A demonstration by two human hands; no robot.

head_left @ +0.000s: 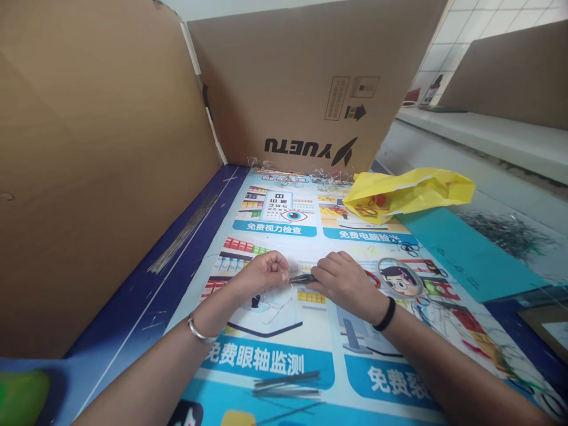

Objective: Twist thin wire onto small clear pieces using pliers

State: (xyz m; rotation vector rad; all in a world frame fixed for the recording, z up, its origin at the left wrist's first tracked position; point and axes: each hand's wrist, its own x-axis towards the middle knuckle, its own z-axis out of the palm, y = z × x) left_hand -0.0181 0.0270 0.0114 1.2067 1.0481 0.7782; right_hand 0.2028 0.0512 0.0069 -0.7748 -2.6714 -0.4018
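My left hand (pixel 262 273) is closed in a pinch on a thin wire (pixel 277 307) that loops down onto the poster-covered table (pixel 284 355). My right hand (pixel 344 281) is closed around small dark pliers (pixel 302 278), whose tip meets the left hand's fingertips. The two hands touch at the table's middle. A silver bangle is on my left wrist, a black band on my right.
Cardboard walls (pixel 89 177) stand at the left and back. A yellow plastic bag (pixel 406 192) lies back right. Bundles of straight wires lie near the front (pixel 286 384) and along the left wall (pixel 181 234). Wire scraps (pixel 506 231) pile up at the right.
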